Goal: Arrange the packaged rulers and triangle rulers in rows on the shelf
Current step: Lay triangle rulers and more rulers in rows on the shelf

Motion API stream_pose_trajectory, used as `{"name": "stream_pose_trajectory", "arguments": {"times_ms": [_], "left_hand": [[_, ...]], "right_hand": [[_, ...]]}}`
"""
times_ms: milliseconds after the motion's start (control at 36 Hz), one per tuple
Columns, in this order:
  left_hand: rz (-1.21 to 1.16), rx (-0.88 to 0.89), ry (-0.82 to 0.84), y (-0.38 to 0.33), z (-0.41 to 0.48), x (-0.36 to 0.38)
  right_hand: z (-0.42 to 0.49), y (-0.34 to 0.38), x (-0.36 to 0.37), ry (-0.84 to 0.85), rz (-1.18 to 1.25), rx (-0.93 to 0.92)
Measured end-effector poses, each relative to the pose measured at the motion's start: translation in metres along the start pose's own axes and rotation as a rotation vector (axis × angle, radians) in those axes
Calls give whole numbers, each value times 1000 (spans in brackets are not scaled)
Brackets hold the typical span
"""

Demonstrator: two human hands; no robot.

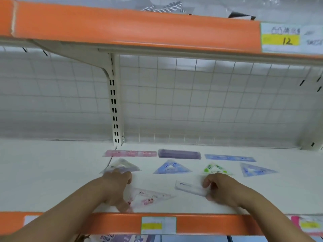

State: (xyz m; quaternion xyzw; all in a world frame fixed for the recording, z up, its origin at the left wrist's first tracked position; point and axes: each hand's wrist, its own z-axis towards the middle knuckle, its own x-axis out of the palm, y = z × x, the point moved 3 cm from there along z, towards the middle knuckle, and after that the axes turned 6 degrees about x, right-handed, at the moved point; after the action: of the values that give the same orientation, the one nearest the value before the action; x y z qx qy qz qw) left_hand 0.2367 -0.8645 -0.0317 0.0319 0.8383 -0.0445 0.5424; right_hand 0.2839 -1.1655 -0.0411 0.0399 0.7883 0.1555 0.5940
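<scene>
Ruler [189, 188] in right hand [221, 188], triangle [148, 198] in left hand [116, 186]

Back row on shelf [52, 172], flat, end to end: pink ruler [130, 153], purple ruler [179, 154], blue ruler [229, 158]. Middle row, apexes toward back: clear triangle [122, 165], blue triangle [172, 168], green triangle [215, 169], second blue triangle [256, 170], skewed. Front: pink triangle [150, 198] near edge, clear ruler [189, 188] beside it, angled.
</scene>
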Motion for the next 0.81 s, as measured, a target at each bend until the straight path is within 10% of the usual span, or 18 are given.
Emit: {"name": "stream_pose_trajectory", "arguments": {"times_ms": [806], "left_hand": [[-16,-75,27,-9,-4,-5]], "right_hand": [[-1,4,1,-142,-132,-317]]}}
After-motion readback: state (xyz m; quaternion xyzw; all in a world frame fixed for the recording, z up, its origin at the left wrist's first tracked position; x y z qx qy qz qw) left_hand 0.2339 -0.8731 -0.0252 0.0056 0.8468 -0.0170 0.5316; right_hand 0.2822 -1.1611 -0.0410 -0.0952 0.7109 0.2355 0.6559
